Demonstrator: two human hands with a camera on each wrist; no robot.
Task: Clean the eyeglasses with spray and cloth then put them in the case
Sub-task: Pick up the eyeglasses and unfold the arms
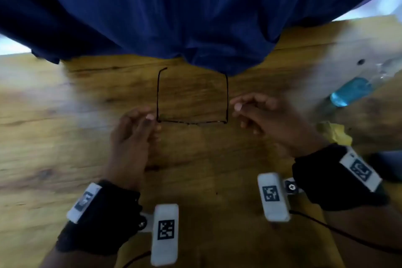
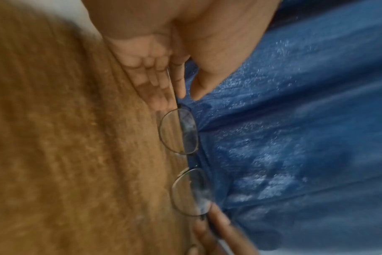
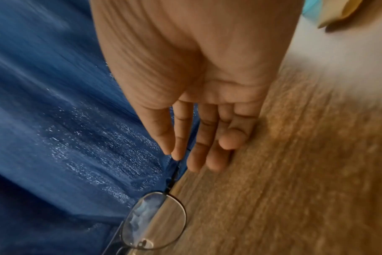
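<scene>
The eyeglasses [image 1: 192,123] have a thin dark wire frame and round lenses, with both temple arms unfolded towards my body. I hold them just above the wooden table [image 1: 65,137], blurred by motion. My left hand [image 1: 152,119] pinches the left temple near the hinge; in the left wrist view the arm runs between the fingers of this hand [image 2: 186,96], above a smeared lens [image 2: 179,131]. My right hand [image 1: 236,104] pinches the right temple between thumb and forefinger, as the right wrist view shows for the hand [image 3: 172,155] and lens [image 3: 155,220]. A clear spray bottle [image 1: 352,91] of blue liquid lies to the right.
A crumpled yellow cloth [image 1: 332,135] lies on the table just right of my right wrist. A dark object [image 1: 387,165] sits at the right edge; I cannot tell what it is. My dark blue garment [image 1: 195,17] hangs over the table's near side.
</scene>
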